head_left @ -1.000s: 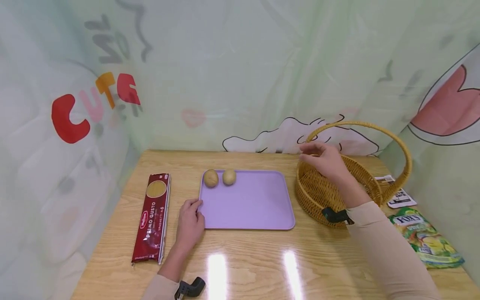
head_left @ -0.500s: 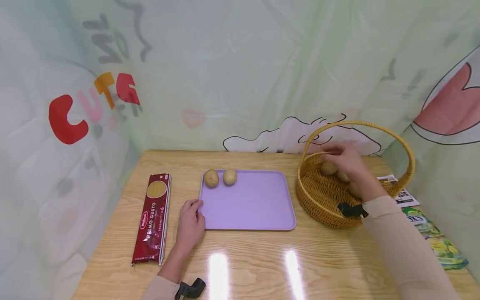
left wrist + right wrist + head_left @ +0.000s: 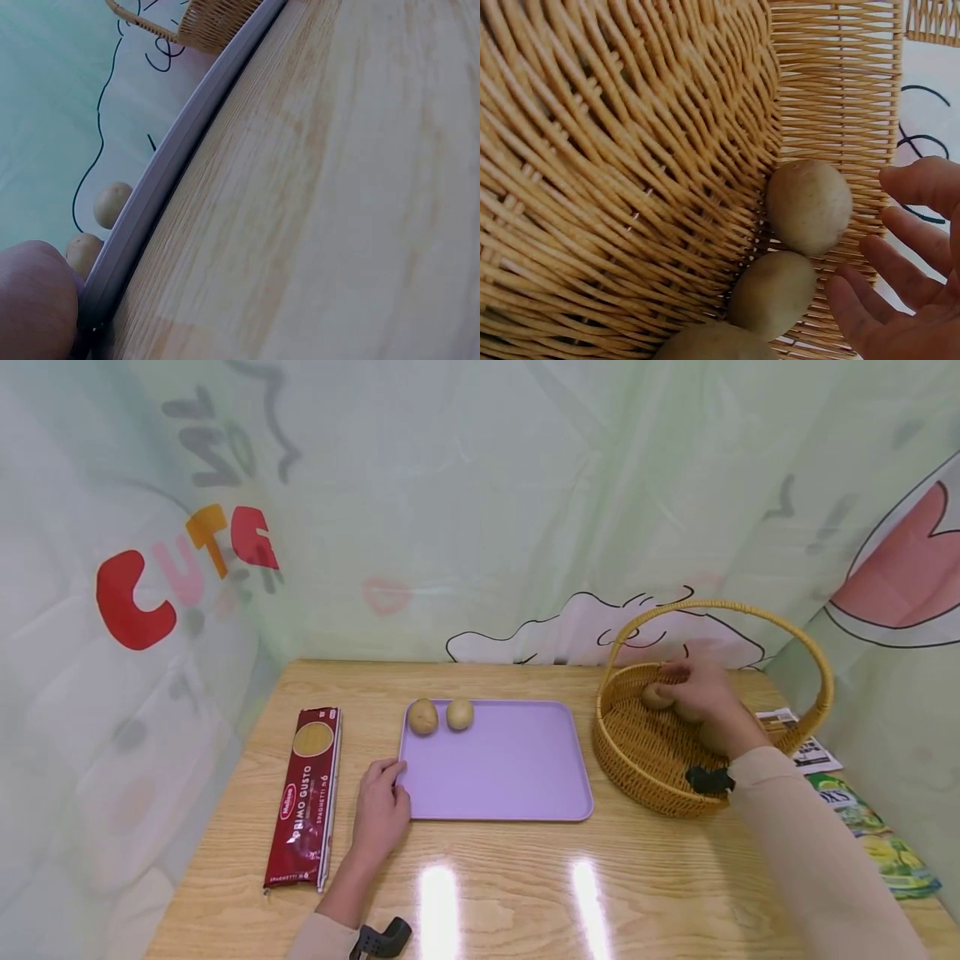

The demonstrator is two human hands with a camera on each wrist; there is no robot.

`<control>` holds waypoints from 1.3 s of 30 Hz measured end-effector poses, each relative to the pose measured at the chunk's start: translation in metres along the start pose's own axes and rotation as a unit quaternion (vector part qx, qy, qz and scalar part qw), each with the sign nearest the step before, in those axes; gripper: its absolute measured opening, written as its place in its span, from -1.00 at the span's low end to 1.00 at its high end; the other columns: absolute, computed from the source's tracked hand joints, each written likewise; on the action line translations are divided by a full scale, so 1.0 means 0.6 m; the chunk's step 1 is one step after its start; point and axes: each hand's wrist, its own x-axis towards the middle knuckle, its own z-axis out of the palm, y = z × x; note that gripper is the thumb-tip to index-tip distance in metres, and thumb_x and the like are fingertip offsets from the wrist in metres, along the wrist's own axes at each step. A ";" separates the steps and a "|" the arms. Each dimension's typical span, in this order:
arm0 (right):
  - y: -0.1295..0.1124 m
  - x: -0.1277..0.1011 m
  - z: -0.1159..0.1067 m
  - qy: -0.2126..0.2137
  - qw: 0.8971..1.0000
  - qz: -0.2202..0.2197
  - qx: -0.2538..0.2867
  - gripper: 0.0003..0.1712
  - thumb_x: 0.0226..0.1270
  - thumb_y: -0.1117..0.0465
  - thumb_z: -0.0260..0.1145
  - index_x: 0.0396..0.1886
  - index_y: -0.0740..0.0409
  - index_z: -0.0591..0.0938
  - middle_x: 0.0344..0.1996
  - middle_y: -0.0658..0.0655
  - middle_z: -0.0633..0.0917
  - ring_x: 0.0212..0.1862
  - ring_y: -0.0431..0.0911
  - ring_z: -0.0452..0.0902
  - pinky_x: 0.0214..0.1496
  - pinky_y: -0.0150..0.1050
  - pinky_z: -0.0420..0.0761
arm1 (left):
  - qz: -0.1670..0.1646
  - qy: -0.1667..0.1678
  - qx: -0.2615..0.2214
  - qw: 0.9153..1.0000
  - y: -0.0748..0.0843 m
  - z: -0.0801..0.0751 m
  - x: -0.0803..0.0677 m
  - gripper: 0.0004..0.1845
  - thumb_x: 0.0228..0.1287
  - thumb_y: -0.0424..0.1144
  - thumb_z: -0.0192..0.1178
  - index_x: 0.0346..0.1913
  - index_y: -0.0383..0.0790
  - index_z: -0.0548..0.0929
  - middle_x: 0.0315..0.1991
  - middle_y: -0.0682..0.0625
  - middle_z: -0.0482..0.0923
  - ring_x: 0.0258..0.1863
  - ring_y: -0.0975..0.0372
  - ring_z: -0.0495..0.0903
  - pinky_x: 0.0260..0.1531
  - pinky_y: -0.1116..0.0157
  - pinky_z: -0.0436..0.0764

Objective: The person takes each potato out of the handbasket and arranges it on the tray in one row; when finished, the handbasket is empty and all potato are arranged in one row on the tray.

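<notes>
A purple tray (image 3: 495,768) lies mid-table, with two potatoes (image 3: 441,716) at its far left corner. My left hand (image 3: 381,806) holds the tray's left edge near the front corner; its thumb (image 3: 37,300) shows at the rim in the left wrist view. My right hand (image 3: 701,689) reaches inside the wicker basket (image 3: 637,768) on the right. Three potatoes show along the basket wall in the right wrist view: a round potato (image 3: 808,206), a middle potato (image 3: 772,295) and a partly cut-off potato (image 3: 716,346). Loosely bent and spread, my right fingers (image 3: 907,274) are close beside them.
A red spaghetti packet (image 3: 303,797) lies left of the tray. Over the basket arches a tall handle (image 3: 720,605). Behind the right forearm are a green Fox's bag (image 3: 870,835) and a black-and-white packet (image 3: 813,756). A printed curtain (image 3: 450,510) stands at the table's back.
My right hand has moved right from the basket's left rim and down over the potatoes inside. The left hand and the tray have stayed in place.
</notes>
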 end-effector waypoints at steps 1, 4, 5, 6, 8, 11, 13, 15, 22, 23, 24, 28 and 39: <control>0.002 0.000 0.002 -0.002 1.000 0.005 0.005 -0.39 0.28 0.16 0.35 0.23 0.41 0.45 0.19 0.45 0.40 0.18 0.30 0.28 0.15 0.19 0.38 | 0.000 -0.001 0.000 1.000 0.000 0.000 0.000 -0.63 0.15 -0.55 0.11 0.06 -0.45 0.63 0.06 -0.22 0.52 0.10 -0.06 0.47 0.15 0.03 0.49; 0.007 0.000 0.007 -0.012 0.999 0.028 0.033 -0.37 0.22 0.12 0.42 0.19 0.37 0.48 0.23 0.40 0.38 0.10 0.26 0.33 0.04 0.13 0.48 | 0.004 0.000 0.001 1.000 -0.001 0.000 -0.001 -0.63 0.15 -0.55 0.12 0.05 -0.46 0.63 0.06 -0.23 0.52 0.10 -0.07 0.47 0.14 0.02 0.50; 0.009 -0.001 0.009 -0.018 0.998 0.038 0.047 -0.35 0.20 0.10 0.43 0.19 0.36 0.48 0.24 0.38 0.36 0.08 0.24 0.34 0.00 0.09 0.51 | 0.005 0.000 0.001 1.000 -0.001 0.000 -0.002 -0.64 0.15 -0.55 0.11 0.05 -0.46 0.63 0.05 -0.23 0.52 0.10 -0.07 0.47 0.14 0.02 0.50; 0.010 -0.001 0.011 -0.022 0.997 0.048 0.060 -0.34 0.19 0.08 0.45 0.19 0.34 0.48 0.25 0.35 0.35 0.07 0.21 0.35 -0.03 0.05 0.52 | 0.006 0.001 0.000 1.000 -0.001 0.000 -0.002 -0.64 0.15 -0.56 0.12 0.05 -0.47 0.63 0.05 -0.23 0.52 0.10 -0.07 0.47 0.13 0.02 0.50; 0.014 0.000 0.014 -0.028 0.997 0.052 0.055 -0.34 0.19 0.05 0.45 0.18 0.33 0.49 0.24 0.35 0.35 0.05 0.20 0.37 -0.05 0.03 0.54 | 0.005 0.001 0.000 1.000 0.000 0.000 -0.002 -0.64 0.15 -0.56 0.12 0.05 -0.47 0.63 0.05 -0.23 0.52 0.10 -0.08 0.47 0.13 0.02 0.49; 0.019 0.002 0.017 -0.031 0.998 0.045 0.022 -0.34 0.21 0.02 0.42 0.18 0.33 0.50 0.17 0.36 0.42 0.07 0.21 0.38 -0.01 0.08 0.51 | 0.001 -0.003 0.002 1.000 0.001 -0.001 -0.002 -0.64 0.16 -0.55 0.12 0.05 -0.46 0.63 0.06 -0.22 0.52 0.10 -0.07 0.47 0.14 0.03 0.49; 0.020 0.005 0.020 -0.032 0.999 0.030 -0.009 -0.36 0.21 0.03 0.42 0.16 0.33 0.52 0.12 0.36 0.48 0.06 0.22 0.39 0.02 0.14 0.48 | 0.000 -0.003 0.002 1.000 0.002 -0.001 -0.002 -0.64 0.16 -0.55 0.12 0.05 -0.46 0.63 0.06 -0.22 0.52 0.10 -0.07 0.47 0.14 0.03 0.49; 0.019 0.008 0.024 -0.041 0.998 0.011 -0.045 -0.39 0.21 0.01 0.42 0.13 0.31 0.56 0.06 0.34 0.53 0.04 0.21 0.42 0.04 0.17 0.47 | -0.001 -0.001 0.001 1.000 0.002 -0.002 -0.001 -0.64 0.16 -0.55 0.12 0.05 -0.45 0.63 0.05 -0.22 0.52 0.10 -0.07 0.47 0.14 0.03 0.49; 0.000 0.015 0.045 -0.072 0.983 -0.084 -0.148 -0.54 0.25 0.07 0.37 0.02 0.29 0.65 -0.10 0.27 0.66 -0.10 0.13 0.52 0.00 0.15 0.51 | -0.003 -0.004 0.002 1.000 0.001 -0.001 0.001 -0.63 0.16 -0.55 0.11 0.06 -0.43 0.63 0.06 -0.21 0.52 0.11 -0.06 0.47 0.16 0.04 0.48; -0.003 0.016 0.046 -0.072 0.981 -0.093 -0.154 -0.57 0.25 0.10 0.36 0.01 0.29 0.65 -0.12 0.26 0.67 -0.12 0.12 0.53 -0.01 0.14 0.51 | -0.004 -0.005 0.002 1.000 0.000 0.000 0.001 -0.63 0.16 -0.55 0.11 0.06 -0.43 0.63 0.06 -0.21 0.52 0.11 -0.05 0.46 0.17 0.04 0.47; -0.005 0.016 0.047 -0.072 0.980 -0.098 -0.157 -0.59 0.25 0.12 0.36 0.01 0.29 0.66 -0.12 0.26 0.67 -0.12 0.12 0.53 -0.02 0.13 0.52 | -0.003 -0.004 0.002 1.000 0.000 0.000 0.001 -0.63 0.16 -0.55 0.11 0.06 -0.43 0.63 0.06 -0.21 0.51 0.11 -0.06 0.46 0.17 0.04 0.47; -0.010 0.015 0.049 -0.088 0.981 -0.092 -0.149 -0.57 0.25 0.15 0.35 0.06 0.27 0.63 -0.07 0.26 0.66 -0.09 0.12 0.52 0.02 0.14 0.51 | 0.006 0.006 0.002 1.000 -0.002 0.002 0.002 -0.63 0.14 -0.56 0.11 0.05 -0.45 0.63 0.05 -0.22 0.52 0.09 -0.08 0.47 0.15 0.01 0.48; -0.003 0.007 0.047 -0.093 0.990 -0.051 -0.092 -0.46 0.22 0.11 0.40 0.11 0.33 0.56 0.04 0.37 0.58 0.03 0.21 0.46 0.11 0.21 0.45 | 0.000 0.002 0.003 1.000 0.002 -0.001 0.001 -0.63 0.13 -0.56 0.12 0.05 -0.46 0.64 0.04 -0.22 0.53 0.09 -0.08 0.48 0.15 0.02 0.47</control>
